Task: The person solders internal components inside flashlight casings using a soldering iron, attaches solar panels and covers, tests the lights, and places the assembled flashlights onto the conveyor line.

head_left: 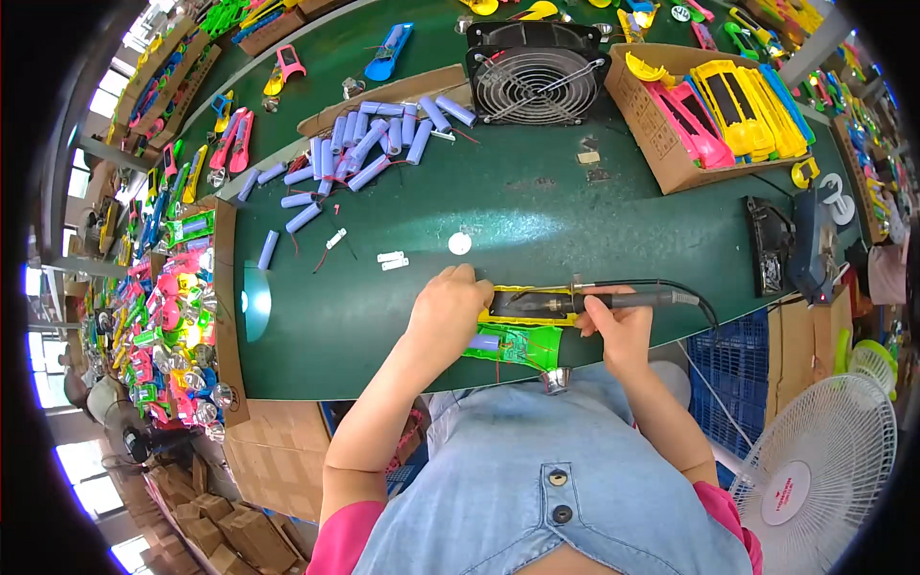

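Note:
My right hand is closed round the black handle of a soldering iron. The iron's metal front reaches left over a yellow plastic housing with a black strip inside. At the housing's left end, the fingers of my left hand are pinched against it; their tips are partly hidden. Just nearer to me lies a green housing with a purple battery cell and thin wires in it. A silver reflector cup sits at its right end, by the table edge.
Loose purple cells lie heaped at the back left. Small white parts and a white disc lie ahead of my hands. Farther back stand a black fan and a carton of coloured housings. An iron cable trails right.

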Motion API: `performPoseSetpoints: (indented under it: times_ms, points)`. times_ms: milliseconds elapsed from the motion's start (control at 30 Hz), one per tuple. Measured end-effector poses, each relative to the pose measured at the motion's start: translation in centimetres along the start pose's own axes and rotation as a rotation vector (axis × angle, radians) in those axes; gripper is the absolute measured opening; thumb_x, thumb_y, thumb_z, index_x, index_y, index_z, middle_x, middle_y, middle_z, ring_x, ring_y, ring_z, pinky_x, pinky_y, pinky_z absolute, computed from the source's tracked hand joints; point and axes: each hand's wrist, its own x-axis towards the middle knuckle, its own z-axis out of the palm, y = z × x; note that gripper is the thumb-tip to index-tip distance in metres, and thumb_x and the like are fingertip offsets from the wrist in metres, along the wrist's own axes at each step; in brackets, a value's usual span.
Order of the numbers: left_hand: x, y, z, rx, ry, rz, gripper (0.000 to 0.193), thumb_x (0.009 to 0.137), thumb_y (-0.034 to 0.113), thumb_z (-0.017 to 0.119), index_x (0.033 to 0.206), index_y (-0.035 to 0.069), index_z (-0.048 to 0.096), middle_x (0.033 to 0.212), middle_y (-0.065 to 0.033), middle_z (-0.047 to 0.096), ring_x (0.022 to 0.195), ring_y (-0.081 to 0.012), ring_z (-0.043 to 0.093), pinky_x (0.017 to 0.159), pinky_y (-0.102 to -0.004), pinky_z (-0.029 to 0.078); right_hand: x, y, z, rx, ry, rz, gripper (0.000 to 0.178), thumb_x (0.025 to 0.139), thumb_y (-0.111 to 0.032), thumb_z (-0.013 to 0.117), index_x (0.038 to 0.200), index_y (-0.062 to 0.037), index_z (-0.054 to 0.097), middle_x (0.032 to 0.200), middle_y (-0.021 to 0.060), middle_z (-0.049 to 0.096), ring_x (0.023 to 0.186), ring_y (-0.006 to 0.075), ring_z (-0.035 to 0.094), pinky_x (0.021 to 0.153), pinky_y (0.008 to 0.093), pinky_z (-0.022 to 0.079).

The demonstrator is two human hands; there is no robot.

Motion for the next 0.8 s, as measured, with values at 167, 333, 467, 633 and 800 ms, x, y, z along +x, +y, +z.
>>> performPoseSetpoints:
  times_ms: [167, 333, 467, 633, 800]
  points:
    - [0.1, 0.1, 0.3, 0.104, -0.009, 0.011, 0.006, 0.071, 0.007, 0.056, 0.070, 0.006, 0.061, 0.073, -0.0116, 0.051, 0.075, -0.0273, 0.053, 0.067, -0.0369, 0.045, 0.5, -0.2, 0.6, -0.027, -0.070, 0.051, 0.012, 0.080, -0.003, 0.060, 0.089, 0.0043, 0.057, 0.073, 0.0092, 0.061, 0.058, 0.0121, 0.059, 0.047, 0.0206, 0.044]
    - [0.3, 0.3, 0.3, 0.116, -0.003, 0.017, 0.006, 0.071, 0.006, 0.056, 0.068, 0.005, 0.061, 0.073, -0.0124, 0.050, 0.075, -0.0281, 0.053, 0.066, -0.0372, 0.045, 0.6, -0.1, 1.1, -0.071, -0.089, 0.080, 0.012, 0.080, -0.002, 0.060, 0.089, 0.0040, 0.057, 0.076, 0.0091, 0.062, 0.063, 0.0128, 0.062, 0.048, 0.0199, 0.045]
    - [0.4, 0.3, 0.3, 0.134, -0.007, 0.012, 0.007, 0.071, 0.005, 0.055, 0.067, 0.004, 0.061, 0.073, -0.0130, 0.051, 0.075, -0.0285, 0.053, 0.066, -0.0374, 0.045, 0.3, 0.0, 1.2, -0.096, -0.078, 0.063, 0.014, 0.080, -0.002, 0.060, 0.092, 0.0042, 0.056, 0.078, 0.0093, 0.062, 0.064, 0.0133, 0.063, 0.048, 0.0198, 0.045]
    - [0.5, 0.3, 0.0, 0.155, -0.035, 0.028, 0.006, 0.069, 0.005, 0.056, 0.067, 0.005, 0.062, 0.073, -0.0131, 0.051, 0.075, -0.0284, 0.054, 0.065, -0.0372, 0.045, 0.2, 0.2, 0.8, -0.085, -0.104, 0.051, 0.016, 0.080, -0.002, 0.060, 0.094, 0.0042, 0.056, 0.080, 0.0091, 0.062, 0.066, 0.0135, 0.063, 0.049, 0.0199, 0.045]
    - [0.7, 0.6, 0.0, 0.191, -0.034, 0.030, 0.006, 0.067, 0.005, 0.057, 0.067, 0.006, 0.063, 0.073, -0.0127, 0.051, 0.075, -0.0279, 0.054, 0.065, -0.0368, 0.045, -0.7, 0.0, 0.1, 0.045, -0.054, -0.127, 0.016, 0.080, 0.000, 0.059, 0.095, 0.0045, 0.055, 0.087, 0.0120, 0.062, 0.070, 0.0158, 0.064, 0.054, 0.0217, 0.049]
